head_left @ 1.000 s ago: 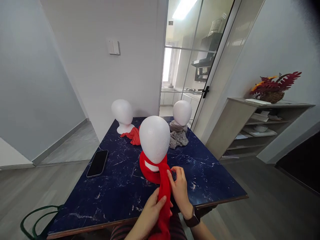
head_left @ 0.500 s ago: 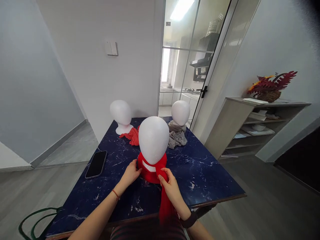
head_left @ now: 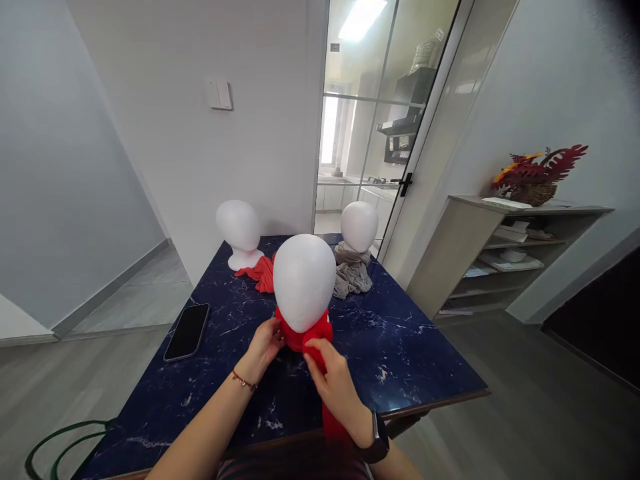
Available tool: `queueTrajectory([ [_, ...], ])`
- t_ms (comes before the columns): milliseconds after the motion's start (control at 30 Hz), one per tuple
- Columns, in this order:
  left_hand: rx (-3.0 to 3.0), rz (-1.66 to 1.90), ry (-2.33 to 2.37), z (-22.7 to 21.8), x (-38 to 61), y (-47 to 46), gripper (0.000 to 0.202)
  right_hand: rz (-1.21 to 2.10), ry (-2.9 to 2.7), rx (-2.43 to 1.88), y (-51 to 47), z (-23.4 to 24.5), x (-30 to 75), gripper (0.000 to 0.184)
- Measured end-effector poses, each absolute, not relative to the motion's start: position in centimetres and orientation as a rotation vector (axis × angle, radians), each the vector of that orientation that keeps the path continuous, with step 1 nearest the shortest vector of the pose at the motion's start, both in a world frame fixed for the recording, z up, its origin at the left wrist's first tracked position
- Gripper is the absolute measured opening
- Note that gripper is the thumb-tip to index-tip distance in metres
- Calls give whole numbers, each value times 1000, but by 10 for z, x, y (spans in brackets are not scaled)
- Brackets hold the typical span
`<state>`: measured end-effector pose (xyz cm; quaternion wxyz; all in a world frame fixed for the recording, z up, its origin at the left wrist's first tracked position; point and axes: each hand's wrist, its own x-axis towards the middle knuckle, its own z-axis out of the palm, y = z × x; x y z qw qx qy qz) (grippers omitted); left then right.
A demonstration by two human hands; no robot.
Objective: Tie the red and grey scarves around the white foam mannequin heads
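A white foam mannequin head [head_left: 305, 280] stands at the middle of the dark blue table, with a red scarf [head_left: 295, 339] wound about its neck. My right hand [head_left: 330, 373] pinches the scarf at the front of the neck, and the scarf's loose end hangs below it over the table's near edge. At the left side of the neck, my left hand [head_left: 264, 341] has its fingers curled against the scarf; whether they grip the cloth is hard to make out.
Behind stand a left foam head [head_left: 239, 225] beside a coral-red cloth [head_left: 261, 273], and a right foam head [head_left: 359, 227] with a grey scarf [head_left: 352, 273] round its base. A phone [head_left: 187, 332] lies on the marbled table [head_left: 415, 367]. A shelf [head_left: 475, 247] stands right.
My right hand has moved slightly left and turned more over the scarf at the neck front. The scarf now covers the white neck gap seen before. The view has shifted slightly.
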<state>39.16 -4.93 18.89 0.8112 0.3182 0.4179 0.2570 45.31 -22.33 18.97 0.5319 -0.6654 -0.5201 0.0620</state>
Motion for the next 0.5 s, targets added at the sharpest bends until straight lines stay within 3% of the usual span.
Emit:
queueTrajectory([
  [300,528,198,591,189,390,-100,14,154,-1681,-1720,-220,179,438,17],
  [500,493,256,583,190,396,-98,19,201,-1783,-1626,-230,189,429,18],
])
